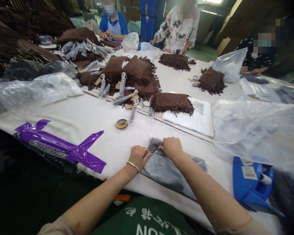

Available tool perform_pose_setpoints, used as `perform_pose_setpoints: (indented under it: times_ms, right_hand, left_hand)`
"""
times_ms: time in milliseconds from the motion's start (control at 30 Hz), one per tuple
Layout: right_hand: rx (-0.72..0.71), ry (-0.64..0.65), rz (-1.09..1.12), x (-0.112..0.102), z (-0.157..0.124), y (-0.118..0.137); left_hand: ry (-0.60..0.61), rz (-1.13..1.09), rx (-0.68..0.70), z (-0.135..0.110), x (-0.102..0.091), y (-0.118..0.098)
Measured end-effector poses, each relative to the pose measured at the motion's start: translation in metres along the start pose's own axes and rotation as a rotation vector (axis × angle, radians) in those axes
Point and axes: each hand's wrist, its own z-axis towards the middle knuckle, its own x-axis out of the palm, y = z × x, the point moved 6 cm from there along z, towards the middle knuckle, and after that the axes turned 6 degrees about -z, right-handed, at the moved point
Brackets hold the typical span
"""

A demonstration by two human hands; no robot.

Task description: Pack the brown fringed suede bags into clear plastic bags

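A clear plastic bag [166, 171] with something dark inside lies flat at the table's near edge. My left hand [139, 157], with a bracelet at the wrist, is closed on the bag's left end. Just to the right, my right hand [171, 147] pinches the bag's upper edge, thumb bent toward the left hand. Between the two hands the plastic is creased and shiny. Beyond them a brown fringed bag [171, 102] rests partly on a white stack of plastic bags [201, 116]. A small round dish [121, 123] sits up and left of my hands.
Brown fringed bags [138, 70] with wrapped straps are heaped mid-table. Purple tape [63, 145] crosses the near left edge. At right are a large clear plastic sheet [259, 130] and a blue holder [246, 182]. Several people [177, 29] work across the table.
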Motion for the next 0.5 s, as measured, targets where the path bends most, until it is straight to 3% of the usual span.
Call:
perform_pose_setpoints:
  times_ms: [67, 233, 300, 400, 500]
  right_hand:
    - [0.031, -0.104, -0.008, 0.001, -0.011, -0.003]
    - [-0.151, -0.286, 0.214, 0.027, -0.025, 0.015]
    - [-0.093, -0.268, 0.346, 0.039, -0.02, -0.002]
    - [0.022, -0.212, 0.471, 0.046, -0.021, -0.048]
    - [0.078, -0.147, 0.53, 0.049, -0.048, -0.088]
  left_hand:
    - [-0.011, -0.005, 0.001, -0.001, -0.001, -0.002]
    - [-0.061, -0.007, -0.017, 0.001, -0.007, -0.001]
    - [-0.087, 0.007, -0.017, 0.002, -0.012, 0.006]
    - [-0.117, 0.05, -0.012, 0.002, -0.022, 0.02]
    - [-0.138, 0.055, 0.066, -0.003, -0.029, 0.029]
